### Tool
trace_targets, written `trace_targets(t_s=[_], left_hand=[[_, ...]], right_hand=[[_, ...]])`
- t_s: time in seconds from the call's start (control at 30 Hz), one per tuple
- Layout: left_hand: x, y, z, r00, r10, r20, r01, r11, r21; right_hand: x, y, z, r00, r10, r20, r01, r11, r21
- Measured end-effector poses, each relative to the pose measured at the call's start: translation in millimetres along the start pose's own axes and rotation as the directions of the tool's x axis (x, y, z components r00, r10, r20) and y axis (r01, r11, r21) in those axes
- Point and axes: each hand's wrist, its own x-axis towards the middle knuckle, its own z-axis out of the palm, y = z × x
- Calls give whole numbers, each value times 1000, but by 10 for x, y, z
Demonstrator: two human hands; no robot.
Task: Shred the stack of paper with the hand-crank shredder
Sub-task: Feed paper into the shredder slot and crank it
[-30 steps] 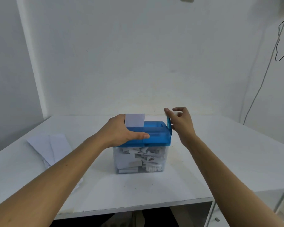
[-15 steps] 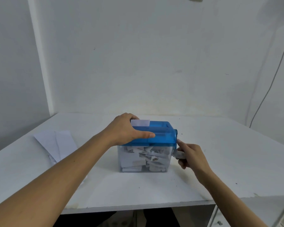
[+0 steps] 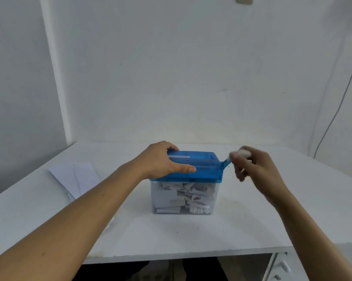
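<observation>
From the head camera, the shredder [image 3: 199,167], with its blue top and clear bin, stands mid-bench [image 3: 272,209]. The bin is packed with shreds [image 3: 188,196]. The left hand [image 3: 163,161] grips the top's left end, thumb along the front and fingers curled over the back edge. A thin edge of a sheet [image 3: 179,157] shows in the slot. The right hand [image 3: 252,167], blurred, closes around the white knob of the crank [image 3: 225,163] at the shredder's right side. The stack of paper [image 3: 73,177] lies on the bench, left of the shredder and apart from it. A cable [image 3: 333,118] hangs on the wall at the right.
</observation>
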Motion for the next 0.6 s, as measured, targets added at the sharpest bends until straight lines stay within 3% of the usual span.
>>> trace_targets(t_s=[0.13, 0.27, 0.6], left_hand=[[-10, -32, 25, 1000, -2, -17, 1, 999, -32], [-2, -39, 39, 1000, 2, -25, -3, 999, -38], [-6, -55, 53, 998, 34, -60, -36, 999, -31]], right_hand=[[364, 62, 145, 985, 49, -166, -33, 995, 97], [604, 181, 337, 952, 57, -299, -48, 998, 39], [615, 412, 437, 936, 218, -278, -213, 976, 46]])
